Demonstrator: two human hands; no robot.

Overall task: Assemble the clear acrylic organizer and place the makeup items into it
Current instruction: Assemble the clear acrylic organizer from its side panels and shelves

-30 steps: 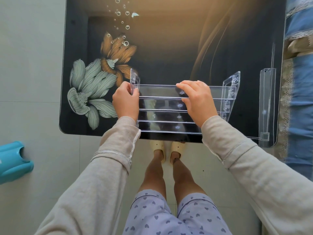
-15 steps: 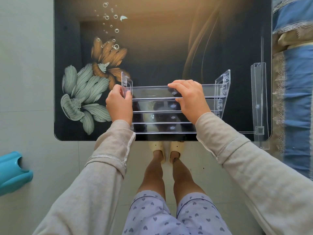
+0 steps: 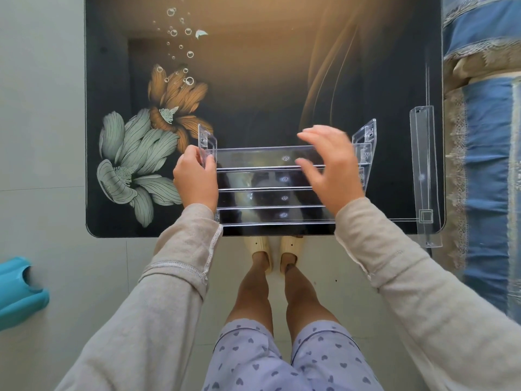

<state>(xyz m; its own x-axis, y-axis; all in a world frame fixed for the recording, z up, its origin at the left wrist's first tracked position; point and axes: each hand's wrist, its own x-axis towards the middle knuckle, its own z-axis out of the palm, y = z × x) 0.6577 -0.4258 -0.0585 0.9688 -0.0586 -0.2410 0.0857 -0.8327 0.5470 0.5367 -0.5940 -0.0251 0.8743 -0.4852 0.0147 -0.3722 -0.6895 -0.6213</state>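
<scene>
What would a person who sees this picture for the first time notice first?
Probably the clear acrylic organizer, a stepped rack at the near edge of the dark glass table. The left hand pinches its left side panel, while the right hand, blurred and with spread fingers, hovers over its right half. Next come the large printed flowers on the table's left, and a loose clear strip lying along its right edge.

A glossy black glass tabletop (image 3: 267, 80) printed with orange and pale green flowers fills twelve o'clock. A teal plastic object (image 3: 17, 292) sits at nine o'clock; blue patterned fabric (image 3: 485, 193) lies at three.
</scene>
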